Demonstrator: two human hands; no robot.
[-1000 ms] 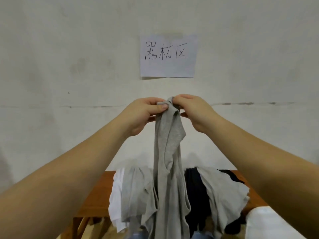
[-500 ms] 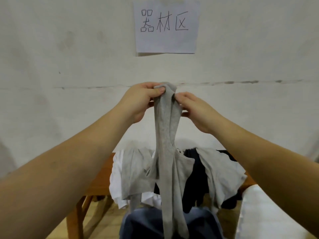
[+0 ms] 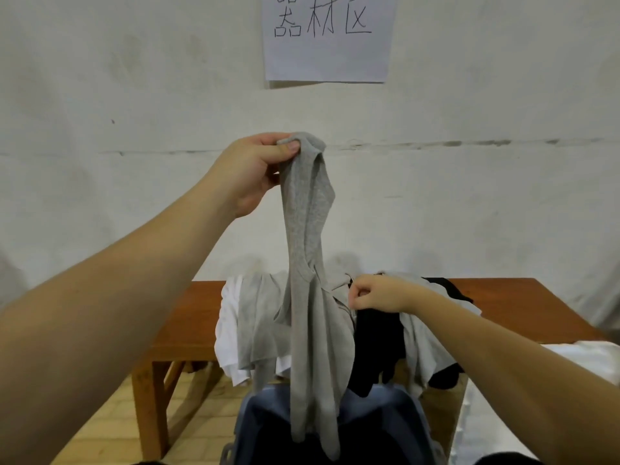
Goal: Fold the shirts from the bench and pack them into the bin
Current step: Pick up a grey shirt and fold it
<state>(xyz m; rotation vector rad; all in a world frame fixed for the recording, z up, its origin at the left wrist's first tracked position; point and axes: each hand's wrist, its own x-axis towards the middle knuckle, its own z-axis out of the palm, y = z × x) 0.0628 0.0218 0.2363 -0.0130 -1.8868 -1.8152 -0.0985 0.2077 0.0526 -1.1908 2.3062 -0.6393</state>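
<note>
My left hand (image 3: 255,169) holds a light grey shirt (image 3: 307,236) up by its top edge in front of the wall, and the shirt hangs in a long narrow drape. My right hand (image 3: 375,293) is lower, at the shirt's right edge, with thumb and fingers curled in a pinch on the cloth. Behind it, a wooden bench (image 3: 188,317) carries a pile of shirts: white (image 3: 226,330), grey (image 3: 258,330), black (image 3: 375,340) and another grey one (image 3: 419,344). A dark blue bin (image 3: 379,427) stands below, and the shirt's hem hangs over it.
A white wall with a paper sign (image 3: 327,38) stands close behind the bench. Something white (image 3: 570,364) lies at the right, beside the bin. The floor (image 3: 110,417) at the lower left is pale tile.
My right hand left the top of the grey shirt and dropped to its right edge near the pile. My left hand still holds the top up. The view tilted down, and the bin shows.
</note>
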